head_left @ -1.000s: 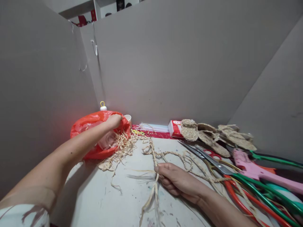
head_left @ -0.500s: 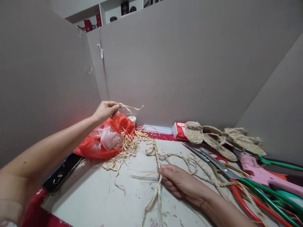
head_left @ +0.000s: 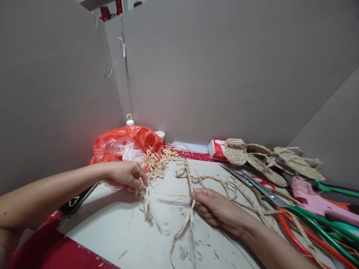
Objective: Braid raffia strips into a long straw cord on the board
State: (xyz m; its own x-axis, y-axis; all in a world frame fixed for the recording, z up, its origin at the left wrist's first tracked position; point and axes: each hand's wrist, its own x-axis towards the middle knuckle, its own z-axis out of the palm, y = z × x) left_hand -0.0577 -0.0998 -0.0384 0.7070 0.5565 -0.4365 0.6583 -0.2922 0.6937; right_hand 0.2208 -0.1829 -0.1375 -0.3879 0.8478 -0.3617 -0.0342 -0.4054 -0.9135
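Pinching a straw (head_left: 146, 203) dangling beneath it, the left grip (head_left: 127, 173) hovers near the right grip (head_left: 215, 211), which clasps the braid (head_left: 188, 175).

The strands (head_left: 146, 204) hanging from the left hand (head_left: 127, 173) were a blur, uncountable. The right hand (head_left: 215, 209) covered the braided cord (head_left: 190, 181) where it pinched it. Behind the red bag (head_left: 123, 140) only a bottle cap (head_left: 129, 120) and cup rim (head_left: 160, 133) showed. The scissors (head_left: 263, 196) ran off the right edge.
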